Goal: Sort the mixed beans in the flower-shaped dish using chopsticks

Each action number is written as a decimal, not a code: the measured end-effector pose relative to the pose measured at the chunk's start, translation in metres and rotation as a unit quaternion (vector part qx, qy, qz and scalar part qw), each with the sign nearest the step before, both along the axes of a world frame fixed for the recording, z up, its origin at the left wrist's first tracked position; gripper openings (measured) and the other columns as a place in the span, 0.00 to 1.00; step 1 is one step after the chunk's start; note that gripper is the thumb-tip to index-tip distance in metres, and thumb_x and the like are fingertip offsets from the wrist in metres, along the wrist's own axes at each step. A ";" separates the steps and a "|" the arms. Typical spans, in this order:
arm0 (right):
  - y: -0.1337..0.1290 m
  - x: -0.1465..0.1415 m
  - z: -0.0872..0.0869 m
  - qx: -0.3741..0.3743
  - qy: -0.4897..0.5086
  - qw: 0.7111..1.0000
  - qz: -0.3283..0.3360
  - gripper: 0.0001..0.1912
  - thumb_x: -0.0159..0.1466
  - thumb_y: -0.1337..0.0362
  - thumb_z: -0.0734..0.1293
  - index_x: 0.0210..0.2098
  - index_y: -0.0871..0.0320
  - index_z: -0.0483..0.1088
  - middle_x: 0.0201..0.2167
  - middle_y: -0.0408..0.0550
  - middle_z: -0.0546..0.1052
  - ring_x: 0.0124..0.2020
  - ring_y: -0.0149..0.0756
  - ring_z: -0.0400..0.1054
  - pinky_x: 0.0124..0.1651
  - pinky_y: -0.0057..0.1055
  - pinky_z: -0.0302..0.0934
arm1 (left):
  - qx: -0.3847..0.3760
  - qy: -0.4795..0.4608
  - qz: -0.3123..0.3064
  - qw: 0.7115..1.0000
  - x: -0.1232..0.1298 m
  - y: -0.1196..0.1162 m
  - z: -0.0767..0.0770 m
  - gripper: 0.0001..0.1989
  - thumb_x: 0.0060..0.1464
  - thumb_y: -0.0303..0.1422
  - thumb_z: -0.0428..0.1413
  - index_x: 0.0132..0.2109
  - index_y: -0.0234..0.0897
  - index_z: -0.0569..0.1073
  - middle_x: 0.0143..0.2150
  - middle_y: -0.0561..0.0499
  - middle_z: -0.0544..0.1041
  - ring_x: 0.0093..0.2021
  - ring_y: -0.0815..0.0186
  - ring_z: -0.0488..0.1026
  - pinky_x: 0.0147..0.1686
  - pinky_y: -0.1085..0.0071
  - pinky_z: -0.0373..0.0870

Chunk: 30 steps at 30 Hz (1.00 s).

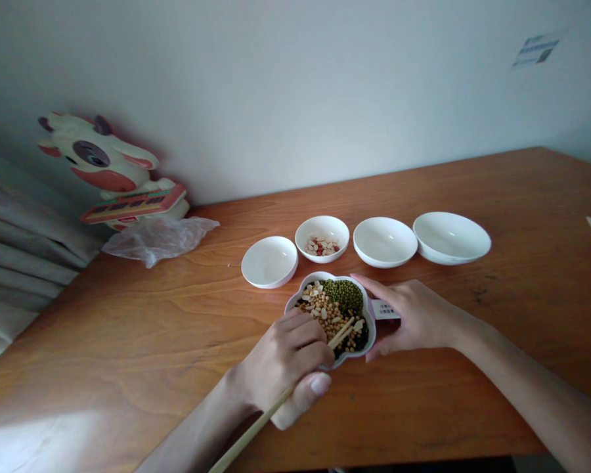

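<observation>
My left hand is closed around a pair of wooden chopsticks, whose tips reach into a flower-shaped bowl close to a pale peanut piece. The bowl holds green beans, yellow beans, peanut pieces and dark grains. At its right side my right hand grips the rim between thumb and fingers, beside a white label. Just behind stands a small white bowl with peanuts in it. Part of the flower-shaped bowl is hidden behind my left hand.
Three white bowls with nothing in them stand in the same row on the wooden table. A cow toy with a keyboard and a clear plastic bag are at the back left. A pale stick lies far right.
</observation>
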State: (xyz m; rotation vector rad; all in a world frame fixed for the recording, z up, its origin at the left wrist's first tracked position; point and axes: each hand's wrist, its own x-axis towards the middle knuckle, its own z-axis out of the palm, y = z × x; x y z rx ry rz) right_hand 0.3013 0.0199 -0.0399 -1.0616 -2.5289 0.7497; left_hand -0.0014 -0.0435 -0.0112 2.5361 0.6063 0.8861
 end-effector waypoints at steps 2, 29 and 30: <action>0.000 0.000 0.001 -0.002 0.007 1.000 -0.001 0.68 0.52 0.29 0.80 0.81 0.51 0.55 0.55 0.55 0.88 0.48 0.58 0.86 0.49 0.44 0.77 | 0.009 0.002 0.000 1.000 0.000 -0.001 0.001 0.27 0.81 0.45 0.36 0.43 0.36 0.74 0.35 0.47 0.75 0.35 0.60 0.72 0.40 0.61 0.68; 0.001 0.000 -0.001 0.004 -0.009 1.000 0.004 0.68 0.53 0.27 0.78 0.81 0.52 0.55 0.52 0.58 0.88 0.43 0.58 0.85 0.44 0.46 0.75 | -0.206 -0.131 0.103 0.964 -0.005 -0.009 -0.009 0.28 0.82 0.44 0.39 0.40 0.37 0.77 0.39 0.47 0.75 0.39 0.62 0.72 0.43 0.65 0.68; 0.001 0.001 -0.001 0.006 -0.007 1.000 0.005 0.67 0.53 0.27 0.78 0.81 0.51 0.55 0.51 0.57 0.88 0.42 0.58 0.85 0.43 0.45 0.75 | -0.232 -0.132 0.115 0.957 -0.005 -0.010 -0.008 0.29 0.82 0.45 0.38 0.40 0.37 0.76 0.39 0.47 0.76 0.39 0.62 0.72 0.43 0.65 0.68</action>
